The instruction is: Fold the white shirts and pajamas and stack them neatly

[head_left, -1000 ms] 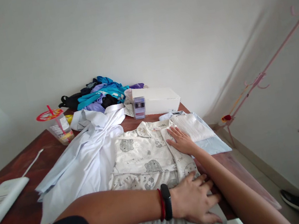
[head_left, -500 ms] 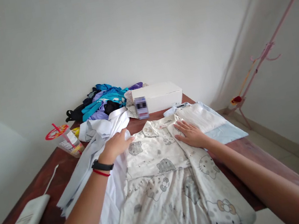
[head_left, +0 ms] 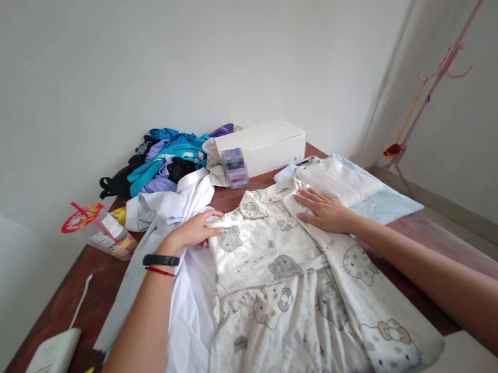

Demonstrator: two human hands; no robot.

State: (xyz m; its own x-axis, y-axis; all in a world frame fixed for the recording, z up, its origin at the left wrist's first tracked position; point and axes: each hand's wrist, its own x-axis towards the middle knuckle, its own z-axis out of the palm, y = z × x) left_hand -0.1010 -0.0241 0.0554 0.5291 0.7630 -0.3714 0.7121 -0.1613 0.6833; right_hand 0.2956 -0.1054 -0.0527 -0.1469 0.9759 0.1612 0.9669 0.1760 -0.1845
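One white box (head_left: 266, 145), one cup (head_left: 103, 230), two hands (head_left: 327, 211).

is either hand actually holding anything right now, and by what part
Neither hand grips anything. The left hand rests on the left shoulder edge of the cat-print garment; the right hand lies flat on its right shoulder.
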